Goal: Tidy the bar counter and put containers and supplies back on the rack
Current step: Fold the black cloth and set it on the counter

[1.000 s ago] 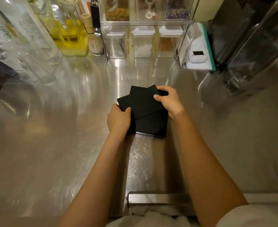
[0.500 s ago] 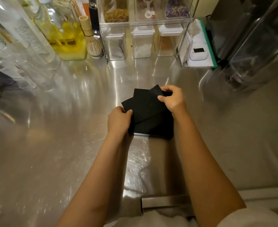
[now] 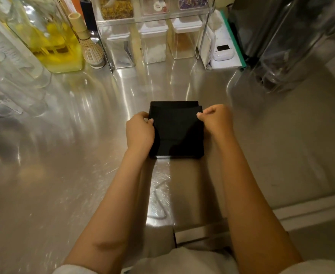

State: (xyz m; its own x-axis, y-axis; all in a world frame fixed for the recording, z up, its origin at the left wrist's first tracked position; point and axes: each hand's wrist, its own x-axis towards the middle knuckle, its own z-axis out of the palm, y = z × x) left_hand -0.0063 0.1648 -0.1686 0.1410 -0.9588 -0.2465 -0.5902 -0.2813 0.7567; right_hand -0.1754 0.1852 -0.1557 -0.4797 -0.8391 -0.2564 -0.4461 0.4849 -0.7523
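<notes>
Left hand (image 3: 140,133): fingers curled, pinching the napkins' left edge.
Right hand (image 3: 218,120): fingers curled, pinching the right edge.
Napkins (image 3: 177,129): black stack between both thumbs, seemingly on the counter (image 3: 64,175).
Rack (image 3: 154,18): well beyond the fingertips, jars inside.

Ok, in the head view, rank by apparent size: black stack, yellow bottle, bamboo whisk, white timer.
1. Yellow bottle, though its top is cropped.
2. Black stack, nearer the camera, so their order is unsure.
3. Bamboo whisk.
4. White timer, smallest.
</notes>
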